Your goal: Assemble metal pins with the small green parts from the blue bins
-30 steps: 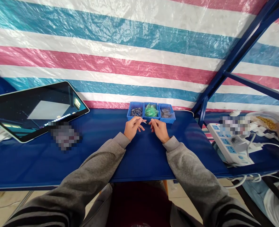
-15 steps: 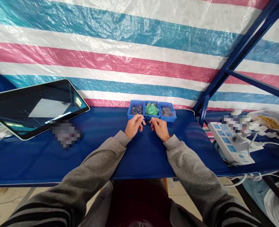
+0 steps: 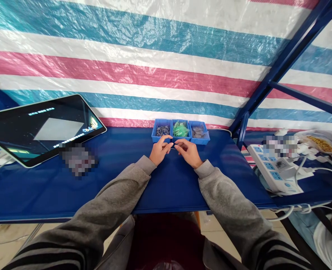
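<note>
My left hand (image 3: 160,151) and my right hand (image 3: 189,153) are held close together above the blue table, fingertips nearly meeting. Thumb and index finger of the left are bent in a pinch, and whatever sits in it is too small to make out. The fingers of the right are closed too, with a tiny dark bit at their tips that I cannot identify. Just behind stand three blue bins in a row: a left bin (image 3: 153,136) of thin dark metal pieces, a middle one with green pieces (image 3: 180,129), a right one with greyish translucent pieces (image 3: 198,132).
A tilted monitor (image 3: 56,131) stands on the table (image 3: 166,187) at left, beside a pixelated item (image 3: 80,160). To the right lie a white power strip (image 3: 272,168), cables and a bag of yellowish pieces (image 3: 322,144). Blue frame bars and another person's arm are at the right edge.
My hands have come closer together, the right fingertips moving left toward the left hand's. The left fingers have shifted in their pinch. Text on the monitor has changed.
</note>
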Demonstrator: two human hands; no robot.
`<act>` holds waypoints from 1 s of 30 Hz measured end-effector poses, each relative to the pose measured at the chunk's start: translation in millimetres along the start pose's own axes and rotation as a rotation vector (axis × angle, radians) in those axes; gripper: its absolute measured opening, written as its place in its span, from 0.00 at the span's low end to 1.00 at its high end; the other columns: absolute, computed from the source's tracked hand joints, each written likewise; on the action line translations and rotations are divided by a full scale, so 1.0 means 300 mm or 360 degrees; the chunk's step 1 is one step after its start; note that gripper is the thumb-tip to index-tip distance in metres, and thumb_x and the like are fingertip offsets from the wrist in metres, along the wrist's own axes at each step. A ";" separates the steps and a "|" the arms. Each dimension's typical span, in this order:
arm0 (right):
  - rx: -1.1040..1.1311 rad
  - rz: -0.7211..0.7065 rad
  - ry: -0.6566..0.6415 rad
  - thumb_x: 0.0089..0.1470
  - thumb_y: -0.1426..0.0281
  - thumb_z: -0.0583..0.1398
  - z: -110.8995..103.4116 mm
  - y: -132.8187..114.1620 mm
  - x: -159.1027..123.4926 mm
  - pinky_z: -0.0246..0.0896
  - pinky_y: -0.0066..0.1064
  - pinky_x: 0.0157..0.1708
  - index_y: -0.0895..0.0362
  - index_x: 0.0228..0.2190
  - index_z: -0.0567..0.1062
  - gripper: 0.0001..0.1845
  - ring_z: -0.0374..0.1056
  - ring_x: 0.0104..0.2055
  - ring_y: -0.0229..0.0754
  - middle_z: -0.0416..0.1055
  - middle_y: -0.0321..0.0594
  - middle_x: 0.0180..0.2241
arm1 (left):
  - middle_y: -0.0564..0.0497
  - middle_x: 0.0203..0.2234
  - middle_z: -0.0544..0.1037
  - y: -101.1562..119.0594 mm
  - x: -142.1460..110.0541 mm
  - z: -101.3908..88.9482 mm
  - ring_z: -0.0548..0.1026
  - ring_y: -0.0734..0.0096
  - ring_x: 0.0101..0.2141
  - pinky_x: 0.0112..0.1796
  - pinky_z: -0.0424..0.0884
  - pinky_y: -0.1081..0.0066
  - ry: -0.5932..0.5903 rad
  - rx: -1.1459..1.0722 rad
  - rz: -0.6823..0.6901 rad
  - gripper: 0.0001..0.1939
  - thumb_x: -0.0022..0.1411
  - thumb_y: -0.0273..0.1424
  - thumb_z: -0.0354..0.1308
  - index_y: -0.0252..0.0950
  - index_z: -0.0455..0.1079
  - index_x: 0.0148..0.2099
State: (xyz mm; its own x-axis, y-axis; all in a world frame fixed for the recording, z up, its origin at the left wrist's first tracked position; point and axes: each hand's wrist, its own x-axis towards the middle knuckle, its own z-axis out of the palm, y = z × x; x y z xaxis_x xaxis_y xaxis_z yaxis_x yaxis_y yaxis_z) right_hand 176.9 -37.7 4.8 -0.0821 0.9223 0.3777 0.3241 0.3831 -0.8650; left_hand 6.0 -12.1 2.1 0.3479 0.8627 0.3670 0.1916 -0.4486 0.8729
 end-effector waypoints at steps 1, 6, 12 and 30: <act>0.0003 -0.0020 -0.0036 0.53 0.51 0.59 0.003 0.002 -0.001 0.64 0.29 0.24 0.55 0.33 0.74 0.19 0.66 0.21 0.36 0.71 0.36 0.26 | 0.61 0.15 0.64 0.002 -0.001 -0.001 0.62 0.78 0.17 0.23 0.61 0.77 0.0000 0.0005 -0.0004 0.17 0.65 0.41 0.54 0.36 0.65 0.51; -0.0029 -0.0084 -0.0142 0.53 0.53 0.61 0.013 0.012 -0.006 0.65 0.31 0.25 0.55 0.29 0.74 0.17 0.67 0.22 0.37 0.73 0.39 0.29 | 0.61 0.14 0.66 0.018 -0.006 -0.003 0.62 0.79 0.15 0.23 0.61 0.77 0.0049 0.0039 -0.0015 0.18 0.64 0.42 0.54 0.36 0.65 0.51; -0.0197 -0.0069 -0.0097 0.60 0.54 0.54 0.001 0.009 -0.002 0.64 0.31 0.28 0.55 0.26 0.72 0.20 0.65 0.20 0.37 0.68 0.34 0.20 | 0.59 0.14 0.65 0.017 -0.001 0.002 0.61 0.79 0.15 0.21 0.60 0.77 0.0035 -0.0024 -0.0031 0.17 0.66 0.45 0.51 0.36 0.68 0.44; -0.1073 0.0174 0.0170 0.55 0.68 0.60 -0.029 0.062 0.018 0.55 0.30 0.28 0.54 0.30 0.75 0.04 0.68 0.29 0.43 0.73 0.38 0.25 | 0.54 0.16 0.68 0.014 0.200 -0.075 0.66 0.69 0.22 0.26 0.55 0.73 0.0735 0.0706 -0.0109 0.15 0.63 0.42 0.56 0.36 0.74 0.34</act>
State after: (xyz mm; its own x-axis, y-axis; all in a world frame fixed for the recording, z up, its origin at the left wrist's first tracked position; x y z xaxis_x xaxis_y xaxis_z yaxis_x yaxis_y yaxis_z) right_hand 190.7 -26.0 -6.4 0.0662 0.9305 0.3603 0.8432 0.1409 -0.5187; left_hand 7.1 43.1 35.2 -0.0906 0.8602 0.5018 0.5950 -0.3573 0.7200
